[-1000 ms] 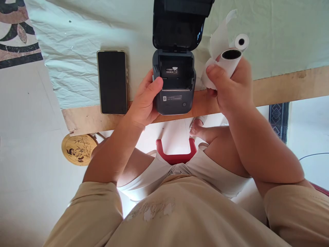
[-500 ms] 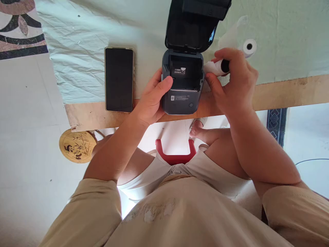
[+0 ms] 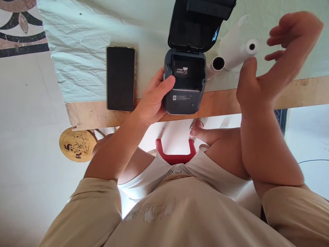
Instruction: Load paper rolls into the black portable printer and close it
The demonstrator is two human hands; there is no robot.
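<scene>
My left hand (image 3: pixel 155 97) grips the left side of a dark label printer (image 3: pixel 183 101), its thumb over the front rim. The printer's black lid (image 3: pixel 196 25) is swung up, and the bay (image 3: pixel 186 73) inside holds no roll, only a small printed sticker. Just right of the printer lies a paper roll with a dark core (image 3: pixel 218 64). Beside that is a white paper roll with a small core (image 3: pixel 250 48), a loose sheet (image 3: pixel 235 39) trailing from it. My right hand (image 3: pixel 277 58) is raised to the right of this roll, fingers apart and holding nothing.
A phone (image 3: pixel 120 79) with a dark screen lies left of the printer. Pale green cloth (image 3: pixel 84 68) covers the table up to its bare wooden edge (image 3: pixel 89 116). Below are a round wooden stool (image 3: pixel 77 145) with a panda picture and a red frame (image 3: pixel 176 159) between my legs.
My right hand has let go of the dark-cored paper roll and moved up and right. That roll now rests beside the printer. The left hand still grips the printer.
</scene>
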